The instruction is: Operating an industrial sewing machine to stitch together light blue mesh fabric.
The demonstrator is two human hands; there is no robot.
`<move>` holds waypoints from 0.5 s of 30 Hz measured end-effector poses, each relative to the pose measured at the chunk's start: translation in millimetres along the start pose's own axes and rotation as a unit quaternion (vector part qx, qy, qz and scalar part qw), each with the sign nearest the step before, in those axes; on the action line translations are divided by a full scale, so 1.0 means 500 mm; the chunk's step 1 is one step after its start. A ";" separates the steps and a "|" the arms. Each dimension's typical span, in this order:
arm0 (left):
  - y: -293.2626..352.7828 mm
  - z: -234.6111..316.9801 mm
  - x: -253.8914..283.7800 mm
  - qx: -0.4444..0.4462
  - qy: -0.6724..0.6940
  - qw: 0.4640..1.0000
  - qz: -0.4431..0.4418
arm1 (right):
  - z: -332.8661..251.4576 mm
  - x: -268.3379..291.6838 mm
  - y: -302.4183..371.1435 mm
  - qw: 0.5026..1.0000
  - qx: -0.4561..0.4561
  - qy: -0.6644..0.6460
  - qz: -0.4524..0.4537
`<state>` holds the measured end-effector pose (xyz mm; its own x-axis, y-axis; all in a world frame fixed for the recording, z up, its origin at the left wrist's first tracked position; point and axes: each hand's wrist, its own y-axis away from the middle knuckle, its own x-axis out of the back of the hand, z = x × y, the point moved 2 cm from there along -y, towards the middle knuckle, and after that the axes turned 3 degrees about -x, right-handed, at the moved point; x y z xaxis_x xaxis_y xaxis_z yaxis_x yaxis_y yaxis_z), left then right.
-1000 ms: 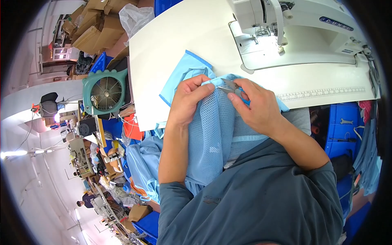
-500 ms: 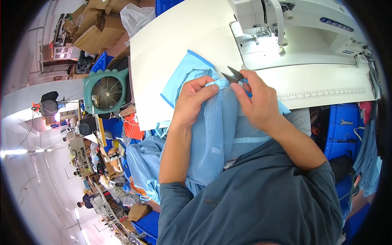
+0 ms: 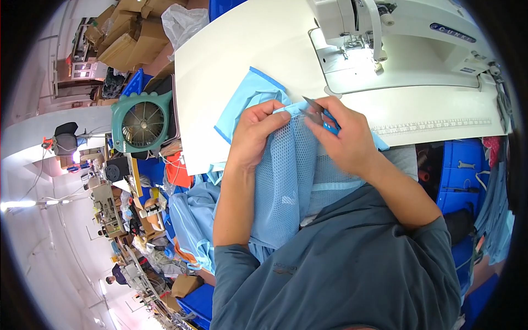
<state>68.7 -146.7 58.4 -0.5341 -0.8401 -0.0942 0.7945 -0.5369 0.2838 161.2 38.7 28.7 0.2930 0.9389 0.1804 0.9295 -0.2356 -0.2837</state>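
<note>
My left hand (image 3: 254, 133) is closed, its thumb and fingers pinching the bound edge of a light-blue mesh cloth (image 3: 283, 181). The cloth hangs from there over the table's near edge into my lap. Small thread snips (image 3: 329, 122) with blue handles and dark blades are gripped in my right hand (image 3: 347, 132). Their blades stand spread, pointing left, right by the bound edge beside my left fingertips. Whether they touch the cloth I cannot tell. Beyond my left hand, a solid light-blue piece with a darker blue border (image 3: 250, 99) lies on the white table (image 3: 231, 55).
A white sewing machine (image 3: 357, 44) with its lamp lit stands at the far right. A ruler strip (image 3: 434, 126) runs along the table's near right edge. To the left are a green fan (image 3: 142, 122), cardboard boxes (image 3: 132, 44) and heaped blue cloth (image 3: 192, 220).
My right hand has shifted slightly left and turned, bringing the snips' blades down beside the bound edge near my left fingers. The left hand keeps its pinch, barely moved.
</note>
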 end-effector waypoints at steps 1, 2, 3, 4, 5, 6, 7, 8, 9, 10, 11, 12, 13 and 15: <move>0.000 0.000 0.000 -0.002 -0.009 1.000 -0.001 | 0.005 -0.004 -0.010 1.000 0.000 0.001 0.000; 0.000 -0.003 0.001 -0.002 -0.007 1.000 -0.001 | 0.007 -0.010 -0.021 1.000 0.022 0.001 -0.015; 0.001 -0.002 0.002 -0.007 -0.017 1.000 0.000 | 0.005 -0.013 -0.028 0.999 0.045 -0.003 -0.029; 0.002 -0.001 0.002 -0.013 -0.026 1.000 0.000 | -0.003 -0.011 -0.030 0.998 0.047 -0.004 -0.029; 0.004 0.003 0.000 -0.013 -0.028 1.000 0.002 | -0.014 -0.007 -0.031 0.999 0.028 0.007 -0.041; 0.005 0.003 0.000 -0.019 -0.051 0.999 0.001 | -0.018 -0.007 -0.033 0.998 0.008 0.022 -0.053; 0.006 0.004 0.000 -0.025 -0.075 0.997 0.000 | -0.017 -0.009 -0.034 0.998 0.009 0.023 -0.054; 0.007 0.007 -0.002 -0.026 -0.074 0.997 0.001 | -0.016 -0.010 -0.035 0.998 0.022 0.032 -0.048; 0.009 0.010 -0.004 -0.024 -0.085 0.996 0.002 | -0.016 -0.011 -0.037 0.998 0.034 0.041 -0.043; 0.010 0.013 -0.005 -0.022 -0.096 0.995 0.003 | -0.017 -0.011 -0.038 0.998 0.034 0.041 -0.044; 0.011 0.013 -0.005 -0.022 -0.096 0.995 0.004 | -0.020 -0.010 -0.041 0.997 0.035 0.050 -0.051; 0.009 0.015 -0.007 -0.025 -0.093 0.995 0.000 | -0.021 -0.008 -0.044 0.996 0.036 0.060 -0.058; 0.008 0.017 -0.008 -0.027 -0.092 0.995 -0.004 | -0.019 -0.007 -0.047 0.996 0.035 0.061 -0.057; 0.009 0.020 -0.009 -0.035 -0.099 0.995 -0.004 | -0.015 -0.007 -0.053 0.992 0.073 0.067 -0.075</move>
<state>71.5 -144.6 69.8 -0.5817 -0.8079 0.0945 0.8040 -0.5536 0.2169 137.2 39.6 42.5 0.1897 0.9163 0.3527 0.9255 -0.0470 -0.3758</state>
